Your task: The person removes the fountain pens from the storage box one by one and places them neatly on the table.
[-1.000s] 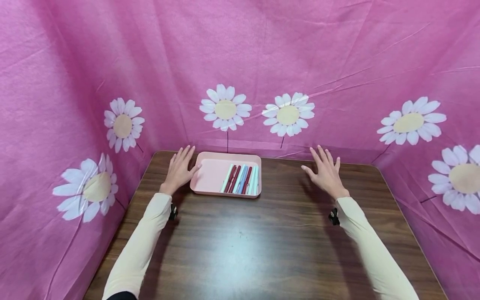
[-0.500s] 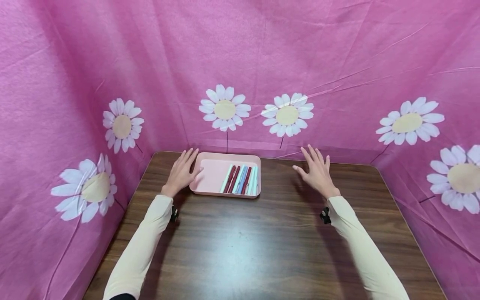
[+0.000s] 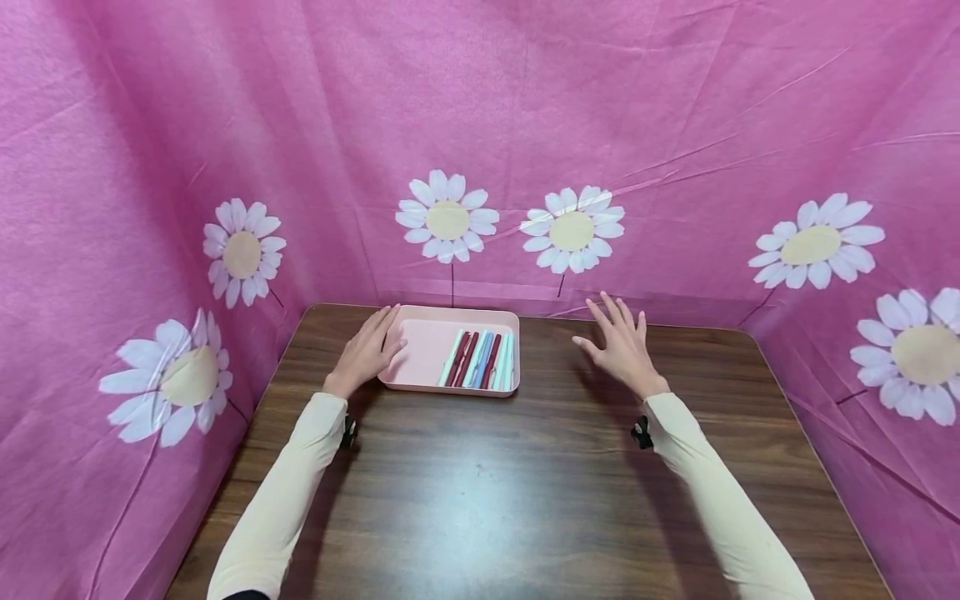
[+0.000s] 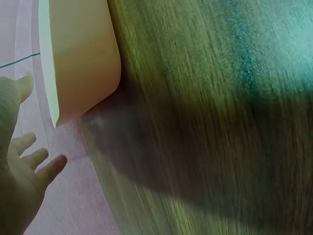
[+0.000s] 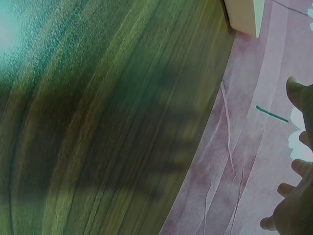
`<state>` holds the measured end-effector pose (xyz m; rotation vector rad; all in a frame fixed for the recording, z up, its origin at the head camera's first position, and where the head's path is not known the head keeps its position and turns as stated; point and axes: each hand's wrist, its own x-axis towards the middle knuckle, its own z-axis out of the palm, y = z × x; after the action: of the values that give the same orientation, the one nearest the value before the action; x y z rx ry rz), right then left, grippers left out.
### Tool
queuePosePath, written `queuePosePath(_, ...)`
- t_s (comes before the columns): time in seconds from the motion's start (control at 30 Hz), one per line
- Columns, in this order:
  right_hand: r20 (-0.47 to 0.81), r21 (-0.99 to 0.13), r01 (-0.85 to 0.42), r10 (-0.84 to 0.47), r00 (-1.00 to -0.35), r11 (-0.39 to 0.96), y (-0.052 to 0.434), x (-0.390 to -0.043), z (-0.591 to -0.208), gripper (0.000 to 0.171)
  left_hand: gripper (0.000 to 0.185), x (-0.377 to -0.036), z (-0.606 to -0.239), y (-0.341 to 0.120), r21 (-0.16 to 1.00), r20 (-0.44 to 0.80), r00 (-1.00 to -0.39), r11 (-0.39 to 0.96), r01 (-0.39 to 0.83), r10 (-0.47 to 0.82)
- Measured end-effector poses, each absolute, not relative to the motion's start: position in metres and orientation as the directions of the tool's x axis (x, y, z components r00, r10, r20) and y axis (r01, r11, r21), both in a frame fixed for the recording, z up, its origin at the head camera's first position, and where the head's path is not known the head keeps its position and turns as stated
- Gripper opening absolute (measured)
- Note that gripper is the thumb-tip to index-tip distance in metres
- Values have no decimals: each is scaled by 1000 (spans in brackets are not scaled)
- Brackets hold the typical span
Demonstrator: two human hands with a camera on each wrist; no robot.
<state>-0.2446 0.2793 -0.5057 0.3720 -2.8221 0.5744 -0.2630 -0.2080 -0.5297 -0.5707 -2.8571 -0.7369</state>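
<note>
At far edge of wooden table (image 3: 525,483): pink tray (image 3: 420,350) sitting with pens (image 3: 482,360) lying along its right side. Left hand (image 3: 369,354) resting against tray's left rim, fingers straight. Right hand (image 3: 618,348) hovering well right of tray, fingers spread, holding nothing.

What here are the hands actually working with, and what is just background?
In use: the pink tray with pens inside it, the left hand at its left edge, and the right hand open to its right.

Background: the wooden table and the daisy cloth.
</note>
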Motion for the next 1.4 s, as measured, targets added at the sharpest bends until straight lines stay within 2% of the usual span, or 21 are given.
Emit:
queuePosePath(0.3, 293, -323, -328, -235, -927, 888, 269, -245, -508, 80, 73, -262, -533, -205, 496, 221, -926, 782, 378, 307)
queuePosePath(0.6, 287, -261, -385, -309, -907, 885, 258, -247, -511, 82, 62, -260, -539, -207, 508, 287, -918, 770, 387, 273)
queuePosePath(0.87, 265, -253, -387, -321, -909, 887, 249, -245, -512, 81, 62, -260, -542, -207, 528, 238, -938, 778, 341, 250)
queuePosePath(1.03, 269, -244, -390, -324, -907, 888, 247, -244, -514, 81, 57, -261, -541, -206, 580, 214, -954, 758, 298, 212)
queuePosePath(1.4, 239, -297, -358, -294, -925, 885, 232, -246, -513, 82, 48, -266, -543, -207, 666, 193, -973, 711, 223, 125)
